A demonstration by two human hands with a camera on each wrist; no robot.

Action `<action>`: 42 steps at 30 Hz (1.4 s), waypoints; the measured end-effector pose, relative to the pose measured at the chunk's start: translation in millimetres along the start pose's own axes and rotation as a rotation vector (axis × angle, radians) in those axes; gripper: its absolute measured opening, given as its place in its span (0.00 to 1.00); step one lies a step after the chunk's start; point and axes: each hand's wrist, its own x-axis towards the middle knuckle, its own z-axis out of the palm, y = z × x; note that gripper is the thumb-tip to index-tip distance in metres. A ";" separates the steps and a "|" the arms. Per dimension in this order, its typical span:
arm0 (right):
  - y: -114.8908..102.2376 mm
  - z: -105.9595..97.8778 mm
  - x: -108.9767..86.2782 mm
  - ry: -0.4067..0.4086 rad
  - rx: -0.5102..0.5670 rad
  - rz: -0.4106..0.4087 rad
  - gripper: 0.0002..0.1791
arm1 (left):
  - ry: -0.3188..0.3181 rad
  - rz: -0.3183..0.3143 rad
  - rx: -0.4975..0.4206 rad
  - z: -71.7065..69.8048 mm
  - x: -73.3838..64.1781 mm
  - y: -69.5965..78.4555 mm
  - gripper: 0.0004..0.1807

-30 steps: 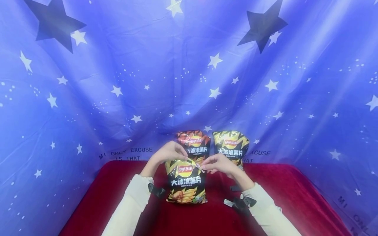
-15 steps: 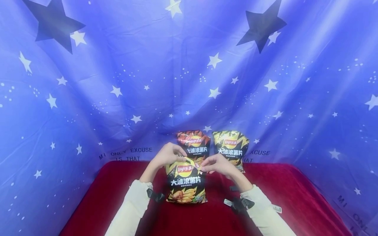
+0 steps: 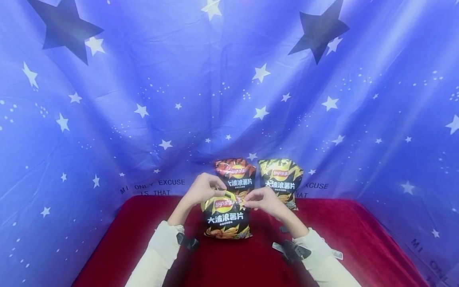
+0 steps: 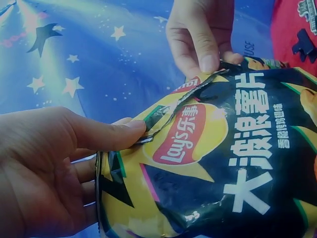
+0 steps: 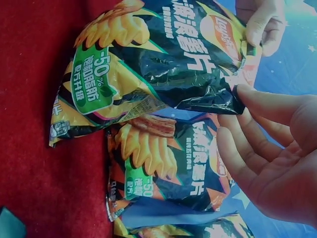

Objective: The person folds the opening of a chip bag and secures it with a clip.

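We find the left hand with its thumb on the face of the front bag and its fingers behind, pinching the film near the top. The right hand pinches the upper corner opposite, between thumb and forefinger, its other fingers loosely bent and apart. Between the two grips a dark creased line crosses the bag above its round emblem; glare and wrinkles keep us from telling whether it is a fold or a tear.

We judge the step in hand to be the working of this top seam by both hands at once. The next move, in our reading, calls for even tension between the two pinches, with the bag kept upright so that its contents settle toward the base.

The front bag stands before the person and, as seen from the head, overlaps the red-topped bag behind it. Farther right we note the yellow-topped bag. Beneath lies a red cloth; beyond hangs a blue star-patterned backdrop.
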 end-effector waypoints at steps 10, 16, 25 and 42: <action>4.6 2.3 1.8 0.009 -0.051 -0.025 0.07 | -0.127 0.042 -0.076 -7.1 1.4 -6.2 0.12; 5.7 0.9 3.5 0.007 -0.052 -0.015 0.07 | -0.133 0.048 -0.090 -7.6 1.4 -8.0 0.10; 4.6 -0.1 6.2 -0.011 -0.029 0.029 0.07 | -0.086 -0.053 -0.098 -3.3 4.0 -9.4 0.07; 3.8 -3.6 13.5 -0.024 -0.049 0.032 0.07 | -0.033 -0.131 -0.130 2.2 8.1 -12.0 0.07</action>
